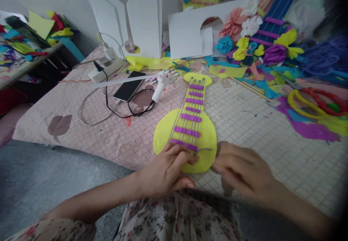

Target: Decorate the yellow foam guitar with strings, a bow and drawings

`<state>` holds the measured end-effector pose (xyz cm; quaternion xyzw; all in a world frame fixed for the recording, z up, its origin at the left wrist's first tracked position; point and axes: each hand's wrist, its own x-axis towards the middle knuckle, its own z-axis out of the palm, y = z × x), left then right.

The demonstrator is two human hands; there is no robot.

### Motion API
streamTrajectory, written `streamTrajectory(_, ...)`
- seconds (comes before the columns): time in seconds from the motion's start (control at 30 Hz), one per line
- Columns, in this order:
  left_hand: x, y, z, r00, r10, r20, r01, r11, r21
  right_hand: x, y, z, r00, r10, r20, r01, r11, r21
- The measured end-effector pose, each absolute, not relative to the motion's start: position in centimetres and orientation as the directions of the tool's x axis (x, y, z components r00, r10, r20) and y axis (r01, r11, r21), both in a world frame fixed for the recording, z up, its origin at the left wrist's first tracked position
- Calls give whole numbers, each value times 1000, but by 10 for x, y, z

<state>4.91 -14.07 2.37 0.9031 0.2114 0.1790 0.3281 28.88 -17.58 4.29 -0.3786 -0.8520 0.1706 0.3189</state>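
Observation:
A yellow paper guitar (208, 128) with purple crossbars and thin grey-purple strings lies flat on the quilted tablecloth in front of me. My left hand (170, 168) presses on the lower body of the guitar, fingers bent over the bottom purple bar (190, 146) and thumb near the lower edge. From under those fingers a loose string end (204, 149) runs out to the right. Beside the guitar's lower right edge is my right hand (241, 168), blurred, its fingers drawn together. Whatever lies between those fingertips is hidden.
A white glue gun (159, 92), a phone (129, 85) and a power strip (106, 68) with cables lie left. Scissors (307, 103) and coloured scraps (315, 130) lie right. White cut boards (187, 37) and a decorated blue guitar neck (282, 8) stand at the back.

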Motion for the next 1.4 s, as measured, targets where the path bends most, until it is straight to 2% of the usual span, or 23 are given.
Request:
streamTrajectory(0.13,48,-142,25,844,505,181,267,-687,676,325,-148,43,-158,803,574,738,482,-472)
streamTrajectory(0.2,48,-142,26,844,507,178,273,-690,670,344,-131,42,35,793,608,777,361,-516)
streamTrajectory(0.3,47,-143,25,848,502,172,275,-694,666,370,-107,39,265,856,444,620,201,-758)
streamTrajectory(0.4,47,-143,25,849,496,180,272,-704,656,390,-88,33,348,886,308,392,160,-906)
streamTrajectory(0.53,46,-145,25,846,501,183,284,-713,641,412,-67,28,459,843,280,273,167,-948)
streamTrajectory(0.67,48,-147,25,841,502,201,277,-718,638,421,-58,29,571,732,371,363,181,-914)
streamTrajectory(0.83,49,-148,24,839,511,189,293,-714,636,404,-69,31,464,772,434,611,76,-788)
streamTrajectory(0.93,49,-148,24,842,507,184,291,-714,637,391,-74,26,303,881,362,717,40,-696)
streamTrajectory(1.03,48,-149,23,845,505,178,296,-718,630,386,-72,17,154,962,225,711,50,-701)
streamTrajectory(1.13,47,-150,21,845,504,180,299,-723,623,385,-70,9,131,979,159,663,33,-748)
streamTrajectory(1.2,48,-151,21,843,506,181,301,-724,621,383,-71,6,142,970,197,724,34,-689)
streamTrajectory(1.33,48,-151,21,839,517,169,317,-718,620,376,-77,7,62,931,360,894,109,-434)
streamTrajectory(1.4,48,-152,21,838,519,169,322,-720,614,374,-79,9,45,923,383,915,115,-386)
